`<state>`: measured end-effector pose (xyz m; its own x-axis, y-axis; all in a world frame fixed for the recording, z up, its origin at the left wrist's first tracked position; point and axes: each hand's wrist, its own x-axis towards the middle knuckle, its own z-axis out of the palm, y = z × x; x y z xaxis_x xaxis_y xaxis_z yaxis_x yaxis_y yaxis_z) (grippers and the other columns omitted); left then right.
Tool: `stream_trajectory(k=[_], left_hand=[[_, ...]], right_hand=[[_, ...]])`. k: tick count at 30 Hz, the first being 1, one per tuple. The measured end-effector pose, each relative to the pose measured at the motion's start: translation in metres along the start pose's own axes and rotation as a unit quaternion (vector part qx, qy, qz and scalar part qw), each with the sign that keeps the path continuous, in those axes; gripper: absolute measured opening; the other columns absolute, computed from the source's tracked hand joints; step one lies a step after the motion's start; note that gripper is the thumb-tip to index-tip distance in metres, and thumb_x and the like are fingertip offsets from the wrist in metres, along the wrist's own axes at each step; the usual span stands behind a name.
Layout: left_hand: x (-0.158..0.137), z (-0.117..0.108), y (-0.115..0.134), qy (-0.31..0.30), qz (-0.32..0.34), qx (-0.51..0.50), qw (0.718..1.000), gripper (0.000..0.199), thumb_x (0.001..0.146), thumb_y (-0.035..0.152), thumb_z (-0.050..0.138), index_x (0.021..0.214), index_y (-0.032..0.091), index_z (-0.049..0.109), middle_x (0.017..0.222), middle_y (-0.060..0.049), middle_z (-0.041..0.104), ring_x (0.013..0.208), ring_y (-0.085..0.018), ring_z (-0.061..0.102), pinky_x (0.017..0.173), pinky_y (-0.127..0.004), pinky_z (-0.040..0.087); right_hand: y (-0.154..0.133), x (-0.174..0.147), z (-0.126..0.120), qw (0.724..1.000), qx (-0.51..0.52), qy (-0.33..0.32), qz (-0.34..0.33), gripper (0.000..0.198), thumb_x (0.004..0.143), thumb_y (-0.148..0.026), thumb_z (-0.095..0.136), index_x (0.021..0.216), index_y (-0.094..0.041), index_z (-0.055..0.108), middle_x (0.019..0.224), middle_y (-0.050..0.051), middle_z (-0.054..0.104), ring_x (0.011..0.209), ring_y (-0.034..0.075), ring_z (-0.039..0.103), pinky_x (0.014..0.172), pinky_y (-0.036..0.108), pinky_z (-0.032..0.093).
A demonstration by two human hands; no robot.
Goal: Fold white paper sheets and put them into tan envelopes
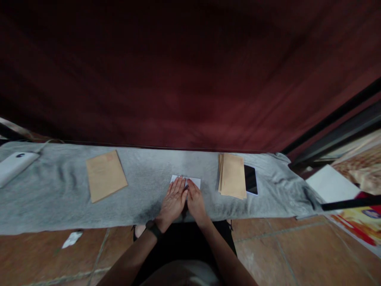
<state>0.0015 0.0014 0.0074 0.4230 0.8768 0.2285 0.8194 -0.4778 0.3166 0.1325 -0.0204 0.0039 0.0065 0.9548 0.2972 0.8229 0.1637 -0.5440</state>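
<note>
A small sheet of white paper (195,181) lies on the grey cloth in front of me, mostly covered by my hands. My left hand (175,196), with a dark watch on its wrist, is pressed flat on the left part of the paper, fingers stretched out. Beside it, my right hand (195,201) rests on the right part with its fingers extended, and the two hands touch or nearly touch at the thumbs. To the right is a stack of brown envelopes (233,174); to the left, a single brown envelope (106,175) lies tilted.
A phone (251,179) sits partly under the envelope stack. At far left is a white device (17,165) with a cord. Dark red fabric (190,87) rises behind the cloth-covered surface (149,167). A white scrap (72,239) is on the tiled floor.
</note>
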Motion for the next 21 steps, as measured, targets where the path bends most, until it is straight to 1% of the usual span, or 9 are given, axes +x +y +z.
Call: stream_trajectory(k=[4, 8, 12, 17, 21], left_hand=[[-0.004, 0.01, -0.007, -0.009, 0.018, 0.034, 0.999, 0.057, 0.103, 0.032, 0.029, 0.154, 0.01, 0.04, 0.161, -0.015, 0.039, 0.153, -0.027, 0.03, 0.124, -0.05, 0.028], [-0.007, 0.011, -0.011, 0.002, 0.008, 0.05, 0.999, 0.058, 0.103, 0.033, 0.031, 0.155, 0.008, 0.038, 0.162, -0.015, 0.036, 0.154, -0.027, 0.027, 0.125, -0.049, 0.026], [-0.009, 0.008, -0.02, 0.02, -0.023, 0.059, 0.998, 0.06, 0.103, 0.034, 0.031, 0.155, 0.005, 0.036, 0.162, -0.018, 0.037, 0.154, -0.028, 0.028, 0.124, -0.049, 0.027], [-0.012, 0.0, -0.028, 0.009, -0.049, 0.071, 0.996, 0.06, 0.102, 0.035, 0.032, 0.156, 0.009, 0.035, 0.16, -0.016, 0.041, 0.152, -0.027, 0.032, 0.124, -0.049, 0.026], [-0.012, -0.004, -0.026, 0.005, -0.056, 0.081, 0.995, 0.062, 0.102, 0.037, 0.032, 0.156, 0.008, 0.035, 0.16, -0.017, 0.041, 0.152, -0.028, 0.033, 0.124, -0.05, 0.026]], right_hand=[[0.008, -0.002, -0.002, 0.994, -0.093, -0.047, -0.033, 0.056, 0.098, -0.014, 0.043, 0.154, -0.014, 0.042, 0.157, 0.012, 0.047, 0.147, 0.023, 0.039, 0.121, 0.045, 0.031], [0.012, -0.008, 0.001, 0.989, -0.14, -0.043, -0.018, 0.055, 0.101, -0.024, 0.046, 0.155, -0.014, 0.041, 0.161, 0.013, 0.039, 0.15, 0.027, 0.033, 0.123, 0.049, 0.025], [0.014, -0.01, 0.002, 0.988, -0.155, -0.017, 0.002, 0.057, 0.105, -0.035, 0.043, 0.155, -0.009, 0.04, 0.159, 0.018, 0.041, 0.148, 0.03, 0.036, 0.121, 0.051, 0.026], [0.026, -0.015, -0.002, 0.985, -0.172, 0.0, 0.017, 0.057, 0.107, -0.035, 0.038, 0.157, -0.007, 0.036, 0.159, 0.018, 0.041, 0.147, 0.032, 0.038, 0.12, 0.052, 0.026], [0.037, -0.018, -0.005, 0.984, -0.176, 0.006, 0.015, 0.058, 0.106, -0.035, 0.038, 0.157, -0.007, 0.035, 0.159, 0.019, 0.041, 0.148, 0.032, 0.037, 0.12, 0.052, 0.028]])
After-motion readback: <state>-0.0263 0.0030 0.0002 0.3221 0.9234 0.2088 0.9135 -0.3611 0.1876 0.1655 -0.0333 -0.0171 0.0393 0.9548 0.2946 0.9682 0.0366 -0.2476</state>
